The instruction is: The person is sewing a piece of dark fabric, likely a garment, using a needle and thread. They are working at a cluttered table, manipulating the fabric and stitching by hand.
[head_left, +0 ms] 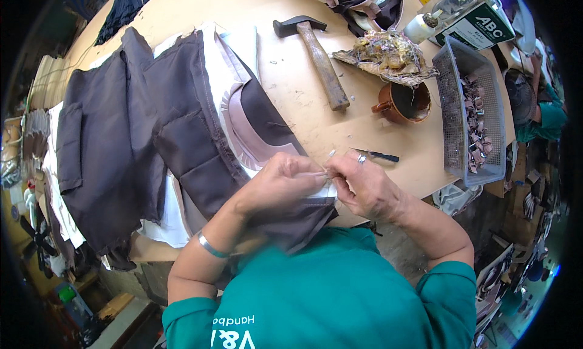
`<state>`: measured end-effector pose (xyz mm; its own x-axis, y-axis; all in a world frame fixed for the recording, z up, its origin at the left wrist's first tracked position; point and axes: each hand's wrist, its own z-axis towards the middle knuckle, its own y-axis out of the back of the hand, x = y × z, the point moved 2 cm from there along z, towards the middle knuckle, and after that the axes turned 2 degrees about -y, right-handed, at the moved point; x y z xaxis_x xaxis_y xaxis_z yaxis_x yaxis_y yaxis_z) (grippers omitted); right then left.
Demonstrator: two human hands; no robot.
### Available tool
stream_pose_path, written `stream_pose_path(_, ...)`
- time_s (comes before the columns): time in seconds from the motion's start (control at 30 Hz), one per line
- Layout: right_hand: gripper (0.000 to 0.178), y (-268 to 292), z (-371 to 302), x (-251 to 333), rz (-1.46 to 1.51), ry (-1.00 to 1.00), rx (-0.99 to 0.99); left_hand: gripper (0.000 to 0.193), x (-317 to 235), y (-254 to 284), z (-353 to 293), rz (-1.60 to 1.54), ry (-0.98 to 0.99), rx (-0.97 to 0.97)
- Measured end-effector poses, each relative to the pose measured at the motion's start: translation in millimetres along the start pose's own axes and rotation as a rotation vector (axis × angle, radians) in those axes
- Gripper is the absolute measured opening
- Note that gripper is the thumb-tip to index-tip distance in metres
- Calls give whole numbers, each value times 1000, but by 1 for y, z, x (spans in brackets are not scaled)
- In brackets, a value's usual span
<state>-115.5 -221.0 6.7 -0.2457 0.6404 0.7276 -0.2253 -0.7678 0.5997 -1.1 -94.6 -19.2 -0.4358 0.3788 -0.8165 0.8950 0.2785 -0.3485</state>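
My left hand [282, 182] and my right hand [366, 184] meet at the table's near edge. Both have their fingers closed in a pinch around something small and pale that I cannot make out. Just under them lies the corner of a dark brown fabric piece [188, 145] with white lining [326, 190] showing along it. A mauve curved strip [240, 124] runs along the fabric's pale edge. Close beyond my right hand lies a small black-handled blade-like tool [382, 157].
A hammer [320, 60] lies across the table [285, 94]. To its right are a brown mug [401, 103] of dark liquid, a heap of dried, fibrous scraps [388, 54], a white bottle [421, 28] and a grey plastic basket [452, 112] of small tabs with metal fittings [478, 133].
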Motion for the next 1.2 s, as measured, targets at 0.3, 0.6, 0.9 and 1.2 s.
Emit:
stream_pose_path(0.3, 40, -4, -16, -7, 59, -214, -120, 18, 0, -10, 4, 204, -64, -25)
stream_pose_path(0.6, 31, 14, -35, -39, 234, -709, -251, 18, -14, -5, -7, 122, -72, 32)
stream_pose_path(0.9, 43, 4, -57, -48, -747, -440, 3, 20, -34, -15, -10, 464, -466, -406)
stream_pose_path(1.2, 41, 12, -62, -42, -104, -568, -219, 16, -37, -24, -11, 458, -445, -375)
